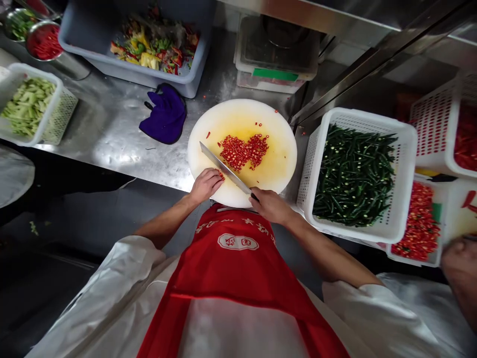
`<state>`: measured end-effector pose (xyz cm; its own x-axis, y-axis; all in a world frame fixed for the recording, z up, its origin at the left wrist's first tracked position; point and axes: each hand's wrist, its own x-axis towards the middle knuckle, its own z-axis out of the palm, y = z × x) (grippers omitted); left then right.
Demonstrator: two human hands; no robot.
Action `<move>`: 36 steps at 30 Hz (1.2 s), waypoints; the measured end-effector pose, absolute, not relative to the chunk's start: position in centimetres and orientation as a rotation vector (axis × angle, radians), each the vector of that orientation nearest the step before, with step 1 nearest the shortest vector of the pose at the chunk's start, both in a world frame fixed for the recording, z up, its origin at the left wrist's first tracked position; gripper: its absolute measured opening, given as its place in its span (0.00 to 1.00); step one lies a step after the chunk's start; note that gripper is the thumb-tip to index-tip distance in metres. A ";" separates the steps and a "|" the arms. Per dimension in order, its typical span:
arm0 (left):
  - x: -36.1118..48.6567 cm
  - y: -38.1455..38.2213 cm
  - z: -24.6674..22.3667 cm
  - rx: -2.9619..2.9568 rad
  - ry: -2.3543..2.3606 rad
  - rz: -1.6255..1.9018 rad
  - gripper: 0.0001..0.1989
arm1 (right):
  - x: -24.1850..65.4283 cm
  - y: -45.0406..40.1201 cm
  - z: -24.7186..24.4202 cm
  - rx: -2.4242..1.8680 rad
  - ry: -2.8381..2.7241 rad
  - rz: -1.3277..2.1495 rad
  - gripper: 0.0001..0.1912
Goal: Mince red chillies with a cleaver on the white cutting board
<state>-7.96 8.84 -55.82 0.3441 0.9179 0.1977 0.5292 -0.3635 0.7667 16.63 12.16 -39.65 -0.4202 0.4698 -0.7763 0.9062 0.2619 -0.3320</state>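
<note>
My right hand is closed around the dark handle of a kitchen knife, its long blade slanting up and left across a round white cutting board. At the board's left front edge, my left hand presses its bent fingers onto red chillies, mostly hidden under the fingertips. The blade lies just right of those fingers. Beyond it, a heap of sliced red chilli rings sits on the yellow-stained middle of the board, with a few loose bits around it.
Right of the board stands a white basket of green chillies; past it are chopped red chillies and a co-worker's hand. Behind left are a purple cloth and a grey bin of scraps. A basket of green pieces stands far left.
</note>
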 end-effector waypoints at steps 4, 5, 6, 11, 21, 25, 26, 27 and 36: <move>-8.1 8.5 -55.7 2.012 1.286 0.842 0.08 | 17.6 11.7 -37.3 1.242 2.005 -1.080 0.14; -8.1 8.5 -55.7 2.013 1.302 0.836 0.09 | 17.8 11.6 -36.6 1.230 2.001 -1.098 0.14; -8.1 8.5 -55.7 2.016 1.319 0.831 0.09 | 18.0 11.6 -36.0 1.218 1.992 -1.118 0.14; -7.8 8.7 -56.0 2.002 1.370 0.803 0.11 | 18.6 11.8 -33.9 1.175 1.925 -1.160 0.14; -7.9 8.8 -55.8 1.949 1.342 0.777 0.12 | 14.9 11.8 -40.7 1.253 1.979 -1.064 0.12; -8.0 8.4 -55.3 1.925 1.358 0.799 0.11 | 16.2 11.6 -38.9 1.263 2.000 -1.061 0.13; -8.0 8.2 -55.2 1.921 1.359 0.806 0.11 | 16.6 11.6 -38.1 1.256 1.996 -1.072 0.14; -7.9 8.1 -55.2 1.922 1.362 0.809 0.11 | 17.1 11.5 -37.1 1.245 1.986 -1.090 0.14; -7.7 8.3 -56.0 1.942 1.349 0.798 0.09 | 17.6 10.9 -35.4 1.194 1.911 -1.122 0.14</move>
<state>-7.70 8.31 -56.05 0.2901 0.9492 0.1222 0.5641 -0.2727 0.7794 17.55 10.94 -35.44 -0.4040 0.3914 -0.8268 0.9127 0.2328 -0.3358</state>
